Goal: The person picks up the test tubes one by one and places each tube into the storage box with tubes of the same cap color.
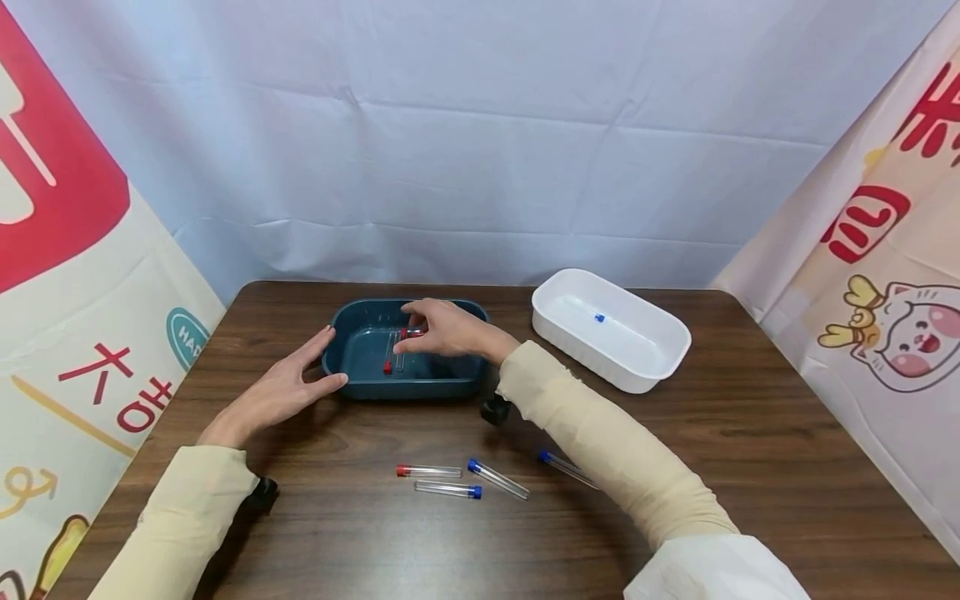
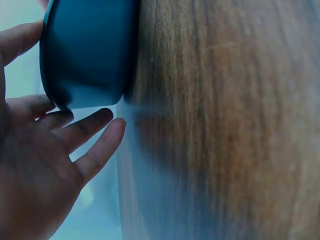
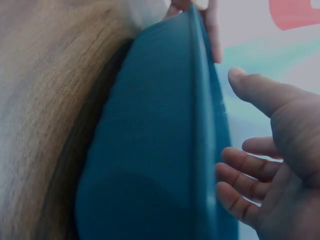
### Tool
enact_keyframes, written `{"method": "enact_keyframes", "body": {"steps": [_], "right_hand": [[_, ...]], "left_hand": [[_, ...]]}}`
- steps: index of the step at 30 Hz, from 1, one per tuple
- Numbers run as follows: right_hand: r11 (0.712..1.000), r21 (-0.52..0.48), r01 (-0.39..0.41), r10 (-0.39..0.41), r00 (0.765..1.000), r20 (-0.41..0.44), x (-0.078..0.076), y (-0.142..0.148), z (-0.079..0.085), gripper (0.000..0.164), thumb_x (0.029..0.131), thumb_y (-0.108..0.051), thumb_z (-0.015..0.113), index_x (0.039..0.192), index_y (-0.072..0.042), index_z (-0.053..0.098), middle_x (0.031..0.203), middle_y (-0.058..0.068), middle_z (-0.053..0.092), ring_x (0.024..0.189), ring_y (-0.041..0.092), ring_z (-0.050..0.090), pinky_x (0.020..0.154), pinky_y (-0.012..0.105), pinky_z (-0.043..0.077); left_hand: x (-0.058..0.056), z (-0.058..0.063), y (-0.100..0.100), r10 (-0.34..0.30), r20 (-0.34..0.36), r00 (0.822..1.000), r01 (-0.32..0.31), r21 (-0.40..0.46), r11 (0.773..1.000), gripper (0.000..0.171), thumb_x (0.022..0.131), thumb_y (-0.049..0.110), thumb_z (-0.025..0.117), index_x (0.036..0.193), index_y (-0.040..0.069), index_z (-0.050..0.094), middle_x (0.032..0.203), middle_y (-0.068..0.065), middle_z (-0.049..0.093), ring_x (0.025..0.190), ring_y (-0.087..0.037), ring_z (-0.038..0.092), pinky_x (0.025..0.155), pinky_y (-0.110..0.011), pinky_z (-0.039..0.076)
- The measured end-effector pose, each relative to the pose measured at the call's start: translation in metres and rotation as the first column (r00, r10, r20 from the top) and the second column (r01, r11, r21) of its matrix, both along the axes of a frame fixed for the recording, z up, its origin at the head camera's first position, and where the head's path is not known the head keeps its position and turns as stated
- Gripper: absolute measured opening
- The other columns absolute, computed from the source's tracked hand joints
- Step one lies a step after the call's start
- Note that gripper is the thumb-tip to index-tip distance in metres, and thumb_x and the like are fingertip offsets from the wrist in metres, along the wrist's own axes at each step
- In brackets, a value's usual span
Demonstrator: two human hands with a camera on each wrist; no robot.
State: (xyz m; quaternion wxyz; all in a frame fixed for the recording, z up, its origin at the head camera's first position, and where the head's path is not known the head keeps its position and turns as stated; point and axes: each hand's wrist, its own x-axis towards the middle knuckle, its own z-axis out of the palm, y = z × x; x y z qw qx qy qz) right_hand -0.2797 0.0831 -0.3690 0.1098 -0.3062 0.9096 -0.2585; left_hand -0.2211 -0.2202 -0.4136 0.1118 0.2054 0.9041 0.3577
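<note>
Right hand (image 1: pixel 447 327), one: reached over the right end of the dark blue tray (image 1: pixel 411 390), fingers loosely bent and parted from the thumb, with nothing seen between them in the right wrist view. Left hand (image 1: pixel 276 393), one: fingers and thumb spread about the tray's left end, touching it. Step in hand, by judgement: laying tubes in the tray; best served by a release low over the floor, fingers lifted straight up so that no tube rolled, and a light steadying touch at the left end without a push. Red-capped tubes (image 1: pixel 387 366), at least two, exact count hidden by the right hand: slim, clear-bodied, lying inside the tray near its middle, caps at opposing ends. Tray: rounded corners, smooth walls. Nearer the person, on the brown wood-grained surface (image 1: pixel 337 533): one red-capped tube (image 1: pixel 431 472) and three blue-capped tubes (image 1: pixel 497 478), all clear and lying flat, the rightmost partly behind the right sleeve (image 1: pixel 615 442). Right of the dark tray, well apart from these: white tray (image 1: pixel 592 360), holding a small blue piece (image 1: pixel 599 317), possibly a cap.
</note>
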Motion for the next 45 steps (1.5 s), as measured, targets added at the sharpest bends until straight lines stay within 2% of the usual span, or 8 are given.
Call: {"method": "enact_keyframes", "body": {"steps": [7, 13, 19, 24, 31, 36, 45], "right_hand": [[0.999, -0.037, 0.010, -0.011, 0.999, -0.043, 0.018, 0.016, 0.015, 0.070, 0.098, -0.041, 0.073, 0.153, -0.005, 0.048, 0.135, 0.011, 0.061, 0.118, 0.023, 0.058, 0.100, 0.037, 0.050], [0.997, -0.073, 0.003, -0.008, 0.997, -0.081, 0.033, 0.026, 0.025, 0.067, 0.097, -0.038, 0.074, 0.151, -0.005, 0.051, 0.131, 0.010, 0.062, 0.118, 0.022, 0.058, 0.101, 0.037, 0.050], [0.994, -0.113, 0.001, -0.015, 0.992, -0.125, 0.047, 0.032, 0.035, 0.063, 0.097, -0.037, 0.074, 0.149, -0.008, 0.053, 0.128, 0.009, 0.064, 0.114, 0.018, 0.058, 0.099, 0.037, 0.051], [0.993, -0.114, -0.001, -0.015, 0.989, -0.147, 0.062, 0.037, 0.041, 0.060, 0.098, -0.035, 0.073, 0.149, -0.008, 0.054, 0.129, 0.007, 0.063, 0.113, 0.017, 0.059, 0.092, 0.032, 0.053], [0.986, -0.165, -0.006, -0.023, 0.985, -0.170, 0.088, 0.045, 0.043, 0.050, 0.099, -0.027, 0.073, 0.141, -0.004, 0.061, 0.119, 0.005, 0.067, 0.102, 0.019, 0.061, 0.079, 0.028, 0.054], [0.982, -0.186, -0.012, -0.024, 0.981, -0.190, 0.105, 0.049, 0.045, 0.043, 0.099, -0.025, 0.073, 0.136, -0.005, 0.066, 0.112, 0.001, 0.069, 0.096, 0.016, 0.063, 0.074, 0.027, 0.054], [0.977, -0.212, 0.006, -0.036, 0.990, -0.137, 0.125, 0.052, 0.040, 0.037, 0.099, -0.026, 0.073, 0.130, -0.007, 0.069, 0.109, -0.002, 0.071, 0.093, 0.007, 0.062, 0.074, 0.026, 0.054]], "left_hand": [[0.001, 0.000, 0.000, 0.003, -0.014, 1.000, -0.003, -0.009, 1.000, 0.092, 0.103, 0.053, 0.059, 0.168, 0.015, 0.006, 0.173, -0.015, 0.006, 0.133, -0.049, 0.052, 0.114, -0.069, 0.028], [0.002, -0.001, 0.000, -0.001, -0.017, 1.000, 0.001, -0.009, 1.000, 0.092, 0.103, 0.052, 0.059, 0.168, 0.015, 0.006, 0.173, -0.015, 0.006, 0.133, -0.049, 0.053, 0.114, -0.070, 0.027], [0.002, -0.001, 0.000, -0.002, -0.013, 1.000, 0.002, 0.001, 1.000, 0.092, 0.103, 0.052, 0.059, 0.168, 0.015, 0.006, 0.173, -0.014, 0.005, 0.132, -0.049, 0.053, 0.114, -0.070, 0.028], [0.003, -0.001, -0.001, 0.007, -0.007, 1.000, -0.007, 0.002, 1.000, 0.093, 0.102, 0.053, 0.060, 0.168, 0.017, 0.005, 0.173, -0.013, 0.005, 0.131, -0.049, 0.054, 0.113, -0.071, 0.028], [0.003, 0.000, 0.000, 0.004, -0.011, 1.000, -0.004, -0.002, 1.000, 0.093, 0.102, 0.053, 0.060, 0.168, 0.016, 0.005, 0.173, -0.013, 0.005, 0.132, -0.049, 0.053, 0.113, -0.071, 0.027], [0.003, 0.000, 0.001, 0.005, -0.012, 1.000, -0.005, -0.003, 1.000, 0.093, 0.102, 0.053, 0.060, 0.168, 0.016, 0.005, 0.173, -0.013, 0.005, 0.133, -0.049, 0.053, 0.113, -0.071, 0.028], [0.003, 0.001, 0.002, 0.007, -0.014, 1.000, -0.007, -0.006, 1.000, 0.092, 0.102, 0.051, 0.061, 0.168, 0.016, 0.006, 0.173, -0.013, 0.006, 0.135, -0.048, 0.051, 0.113, -0.071, 0.028]]}}
